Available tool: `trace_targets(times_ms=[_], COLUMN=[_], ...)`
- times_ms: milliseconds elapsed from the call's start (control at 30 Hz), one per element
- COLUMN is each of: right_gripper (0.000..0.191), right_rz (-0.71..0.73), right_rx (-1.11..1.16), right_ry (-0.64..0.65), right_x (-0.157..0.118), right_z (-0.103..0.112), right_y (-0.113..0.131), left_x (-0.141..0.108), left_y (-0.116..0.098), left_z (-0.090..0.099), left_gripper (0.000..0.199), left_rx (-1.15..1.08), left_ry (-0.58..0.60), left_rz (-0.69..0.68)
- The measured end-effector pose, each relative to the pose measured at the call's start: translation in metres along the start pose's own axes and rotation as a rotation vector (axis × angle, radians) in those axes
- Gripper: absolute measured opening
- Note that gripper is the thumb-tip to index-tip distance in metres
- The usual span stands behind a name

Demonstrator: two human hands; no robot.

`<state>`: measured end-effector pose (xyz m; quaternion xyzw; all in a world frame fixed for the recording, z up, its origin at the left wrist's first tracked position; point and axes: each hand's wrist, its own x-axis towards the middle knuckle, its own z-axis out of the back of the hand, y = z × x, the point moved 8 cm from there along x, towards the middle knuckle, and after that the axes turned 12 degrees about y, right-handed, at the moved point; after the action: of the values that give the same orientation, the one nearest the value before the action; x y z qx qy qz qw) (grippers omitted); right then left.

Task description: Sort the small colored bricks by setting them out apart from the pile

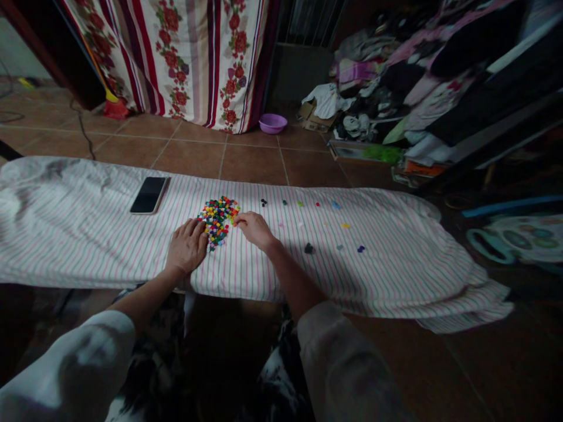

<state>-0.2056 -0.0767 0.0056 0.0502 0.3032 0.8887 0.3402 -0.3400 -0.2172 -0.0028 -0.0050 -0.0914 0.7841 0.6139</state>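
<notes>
A pile of small multicoloured pieces (219,217) lies on a striped cloth (246,275) over a long board-like surface. My left hand (188,243) rests flat at the pile's left edge, fingers spread a little. At the pile's right edge, my right hand (255,227) has its fingertips pinched together; what they hold, if anything, is too small to make out. Right of it lie small colour groups: black pieces (264,203), light blue pieces (336,204), yellow pieces (345,225), dark grey pieces (309,248) and purple pieces (361,249), with several fainter ones between.
A dark-screened phone (149,195) lies on the cloth left of the pile. Beyond the far edge are a flowered curtain (197,64), a purple basin (272,123) and heaped clothes (369,88). A light-blue-framed object (505,240) stands at the right.
</notes>
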Motion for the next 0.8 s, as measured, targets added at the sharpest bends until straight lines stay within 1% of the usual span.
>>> trace_targets(times_ms=[267, 400, 500, 633, 733, 800], right_gripper=[0.027, 0.026, 0.026, 0.028, 0.03, 0.031], right_rz=[-0.018, 0.001, 0.021, -0.001, -0.036, -0.06], right_rx=[0.094, 0.108, 0.12, 0.118, 0.13, 0.144], right_ry=[0.015, -0.016, -0.05, -0.11, -0.156, -0.175], right_x=[0.0, -0.001, -0.003, -0.012, -0.023, -0.033], right_z=[0.004, 0.007, 0.016, 0.038, 0.056, 0.064], right_y=[0.003, 0.008, 0.009, -0.004, -0.022, -0.034], left_x=[-0.001, -0.002, -0.002, -0.003, -0.003, -0.004], left_y=[-0.001, -0.005, -0.006, -0.004, -0.003, -0.003], left_z=[-0.001, -0.001, 0.0, 0.003, 0.005, 0.006], left_gripper=[0.048, 0.045, 0.044, 0.042, 0.042, 0.042], left_rx=[0.013, 0.031, 0.026, -0.046, -0.091, -0.104], left_ry=[0.008, 0.022, 0.024, 0.002, -0.016, -0.021], left_rz=[-0.022, -0.055, -0.073, -0.051, -0.05, -0.056])
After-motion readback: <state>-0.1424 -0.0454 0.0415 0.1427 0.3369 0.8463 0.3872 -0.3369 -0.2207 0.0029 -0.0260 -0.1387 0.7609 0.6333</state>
